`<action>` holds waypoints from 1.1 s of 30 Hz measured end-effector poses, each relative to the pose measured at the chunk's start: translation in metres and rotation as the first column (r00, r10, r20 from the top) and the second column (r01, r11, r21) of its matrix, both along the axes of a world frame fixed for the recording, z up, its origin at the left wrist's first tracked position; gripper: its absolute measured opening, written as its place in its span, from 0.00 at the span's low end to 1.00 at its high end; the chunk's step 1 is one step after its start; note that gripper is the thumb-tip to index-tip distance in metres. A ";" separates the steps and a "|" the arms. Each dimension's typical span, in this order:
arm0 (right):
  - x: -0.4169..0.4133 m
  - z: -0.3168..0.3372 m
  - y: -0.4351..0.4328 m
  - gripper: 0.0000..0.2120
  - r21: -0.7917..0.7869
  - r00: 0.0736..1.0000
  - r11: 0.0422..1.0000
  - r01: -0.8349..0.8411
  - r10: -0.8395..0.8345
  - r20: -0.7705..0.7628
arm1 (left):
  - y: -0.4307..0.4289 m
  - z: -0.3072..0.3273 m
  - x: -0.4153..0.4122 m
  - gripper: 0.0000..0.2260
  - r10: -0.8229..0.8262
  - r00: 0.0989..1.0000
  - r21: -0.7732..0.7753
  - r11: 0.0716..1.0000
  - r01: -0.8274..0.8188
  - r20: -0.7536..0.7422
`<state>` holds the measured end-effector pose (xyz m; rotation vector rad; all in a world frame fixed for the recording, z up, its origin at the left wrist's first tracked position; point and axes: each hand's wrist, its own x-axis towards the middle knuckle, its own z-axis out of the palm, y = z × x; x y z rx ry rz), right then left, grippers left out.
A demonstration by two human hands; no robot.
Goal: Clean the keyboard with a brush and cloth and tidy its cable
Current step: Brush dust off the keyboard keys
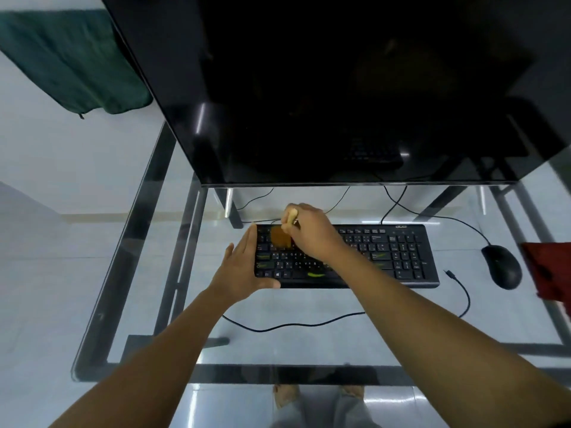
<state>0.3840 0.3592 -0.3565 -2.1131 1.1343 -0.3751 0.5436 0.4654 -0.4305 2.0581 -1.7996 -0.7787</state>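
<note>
A black keyboard (pixel 398 254) lies on the glass desk under the monitor. My right hand (pixel 312 233) is closed around a brush with a pale wooden handle; its brown bristles (pixel 280 237) rest on the upper left keys. My left hand (pixel 244 267) braces the keyboard's left end, fingers along the side edge and thumb at the front corner. A thin black cable (pixel 296 324) snakes over the glass in front of the keyboard and ends in a loose plug (pixel 448 273) at the right. A red cloth (pixel 548 270) lies at the desk's right edge.
A large black monitor (pixel 340 88) overhangs the back of the desk. A black mouse (pixel 502 267) sits right of the keyboard, beside the red cloth. More cables run behind the keyboard. The glass desk's metal frame (pixel 278 373) crosses in front. A green fabric (pixel 68 63) lies on the floor, far left.
</note>
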 end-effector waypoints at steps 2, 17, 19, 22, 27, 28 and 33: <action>0.011 0.001 -0.002 0.03 -0.090 0.986 0.986 0.141 -0.131 0.104 | 0.000 0.000 0.000 0.59 0.009 1.000 -0.019 1.000 -0.009 -0.001; 0.002 -0.002 0.001 0.03 0.028 0.977 0.982 0.187 -0.189 0.103 | 0.002 0.000 -0.001 0.59 0.007 1.000 -0.067 0.998 -0.006 0.017; -0.004 0.000 0.000 0.03 0.119 0.984 0.984 0.132 -0.145 0.102 | 0.002 0.003 -0.003 0.59 0.010 0.999 -0.063 0.998 -0.007 0.036; -0.016 -0.001 0.002 0.03 0.149 0.999 0.987 0.054 -0.054 -0.003 | 0.003 0.006 -0.004 0.59 0.008 0.999 -0.060 0.998 -0.005 0.051; -0.030 0.006 0.007 0.05 0.346 0.960 0.919 0.187 -0.245 0.134 | 0.003 0.004 -0.003 0.60 0.017 0.997 -0.017 1.000 -0.016 0.072; -0.031 0.008 0.011 0.05 0.429 0.983 0.897 0.110 -0.161 0.083 | 0.004 0.004 -0.003 0.60 0.018 0.997 -0.013 1.000 -0.017 0.075; -0.039 0.007 0.016 0.06 0.124 0.966 0.961 0.249 -0.256 0.042 | 0.004 0.005 -0.002 0.60 -0.012 0.998 -0.006 1.000 0.013 0.055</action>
